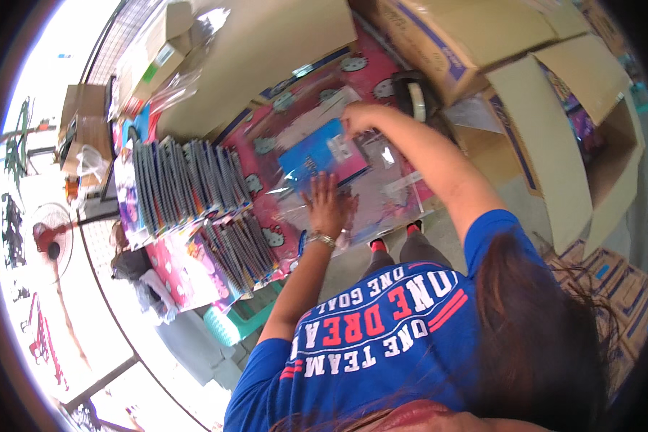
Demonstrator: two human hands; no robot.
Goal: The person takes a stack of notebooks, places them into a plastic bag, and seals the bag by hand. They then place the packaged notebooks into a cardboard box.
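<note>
The left hand (pixel 329 204) lies flat with its fingers spread, pressing down on a clear plastic bag (pixel 353 180); it grasps nothing, and a metal watch (pixel 322 240) sits on its wrist. The right hand (pixel 358 117) reaches further over the table and pinches the far edge of the same bag with closed fingertips. Inside the bag, between the two hands, there is a blue notebook (pixel 320 160) with a small white label, lying flat. The bag rests on a pink table cover (pixel 266 129) with cartoon cat faces, near the right edge of the table.

To the left of the hands, rows of spiral notebooks (pixel 187 183) stand on their edges, packed close together, and a second, shorter row (pixel 237 248) lies nearer to the front edge of the table. At the far side of the table a large sheet of cardboard (pixel 259 65) lies. A roll of tape (pixel 415 97) stands just beside the right forearm, at the right edge. Beyond it, open cardboard boxes (pixel 554 137) stand on the floor. A red fan (pixel 50 241) stands well apart on the left.
</note>
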